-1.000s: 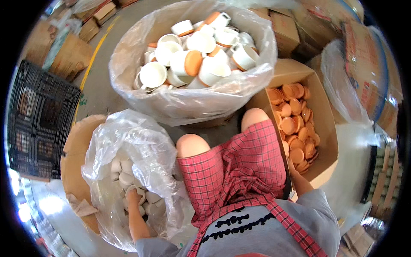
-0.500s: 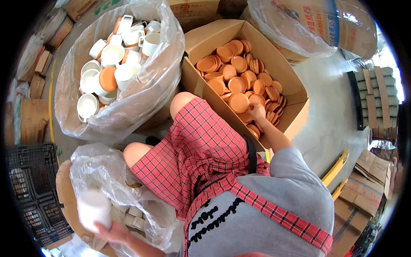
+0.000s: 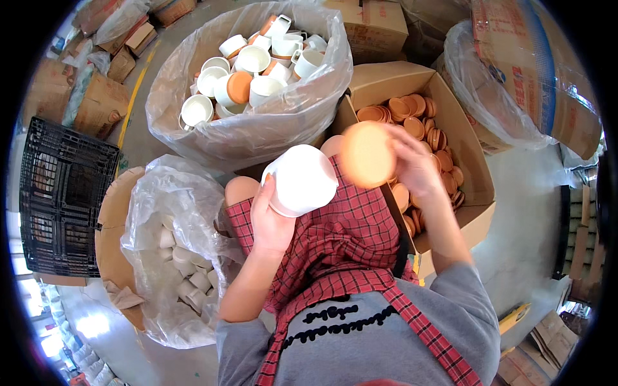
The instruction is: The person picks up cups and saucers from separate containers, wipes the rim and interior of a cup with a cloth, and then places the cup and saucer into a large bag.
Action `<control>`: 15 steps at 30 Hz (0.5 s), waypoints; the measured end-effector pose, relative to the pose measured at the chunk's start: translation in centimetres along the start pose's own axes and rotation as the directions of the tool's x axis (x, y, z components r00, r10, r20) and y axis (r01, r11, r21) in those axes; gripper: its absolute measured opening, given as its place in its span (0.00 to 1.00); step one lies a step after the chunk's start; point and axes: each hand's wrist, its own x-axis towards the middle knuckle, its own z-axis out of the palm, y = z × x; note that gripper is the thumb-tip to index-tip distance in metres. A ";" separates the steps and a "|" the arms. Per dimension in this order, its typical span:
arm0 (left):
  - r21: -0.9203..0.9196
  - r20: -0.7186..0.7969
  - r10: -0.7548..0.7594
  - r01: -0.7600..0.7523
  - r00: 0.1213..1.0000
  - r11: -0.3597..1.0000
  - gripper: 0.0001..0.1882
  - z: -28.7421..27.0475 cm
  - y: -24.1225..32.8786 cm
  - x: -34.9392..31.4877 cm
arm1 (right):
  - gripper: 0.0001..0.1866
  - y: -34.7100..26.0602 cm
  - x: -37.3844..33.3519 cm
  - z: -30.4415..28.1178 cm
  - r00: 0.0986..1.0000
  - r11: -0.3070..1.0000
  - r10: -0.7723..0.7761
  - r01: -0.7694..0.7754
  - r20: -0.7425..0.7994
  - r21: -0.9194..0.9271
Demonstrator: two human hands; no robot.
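My left hand (image 3: 270,222) is closed around a white cup (image 3: 300,180), held tilted above my lap with its pale underside or wall facing up; whether it has a handle is hidden. Just right of it, my right hand (image 3: 415,161) grips a round orange-brown disc-shaped lid (image 3: 367,155), blurred by motion. Cup and lid are close but apart. Behind my right hand stands an open cardboard box (image 3: 473,212) holding many similar lids (image 3: 412,106). A plastic-lined container (image 3: 257,138) at the far left is heaped with white mugs (image 3: 254,59), some with orange-brown bases.
At the near left is a plastic-lined round carton (image 3: 116,238) with white cups (image 3: 187,264) inside. A black plastic crate (image 3: 64,199) stands beyond it. Cardboard boxes (image 3: 367,29) stand at the back, and a wrapped carton (image 3: 528,71) leans at the far right.
My left hand has brought the white cup up from the near-left carton to above my lap. My right hand has lifted a lid out of the box toward the cup. The view has shifted.
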 end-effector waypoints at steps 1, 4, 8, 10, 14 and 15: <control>0.023 0.011 0.019 -0.020 1.000 1.000 0.24 0.1 -0.2 -0.3 | 0.21 0.6 0.8 2.0 0.989 0.998 0.056 -0.060 0.136 0.025; 0.147 0.009 0.155 -0.155 0.988 0.977 0.25 0.5 -0.4 -1.4 | 0.20 4.7 2.5 6.1 0.989 0.924 -0.102 0.133 0.105 -0.359; 0.376 0.042 0.376 -0.363 0.926 0.852 0.26 0.8 -0.5 -2.7 | 0.22 8.5 1.3 8.9 0.959 0.964 -0.151 0.196 0.239 -0.179; 0.434 0.061 0.421 -0.404 0.905 0.805 0.27 0.3 -0.5 -3.2 | 0.25 8.6 0.9 9.3 0.927 0.953 -0.172 0.242 0.332 -0.183; 0.474 0.117 0.439 -0.439 0.891 0.764 0.25 -0.8 -0.8 -3.7 | 0.39 6.6 0.5 9.0 0.866 0.964 -0.099 0.206 0.490 -0.169; 0.481 0.119 0.430 -0.431 0.895 0.764 0.25 -1.2 -0.8 -3.7 | 0.45 5.9 0.5 9.1 0.851 0.974 -0.062 0.167 0.521 -0.156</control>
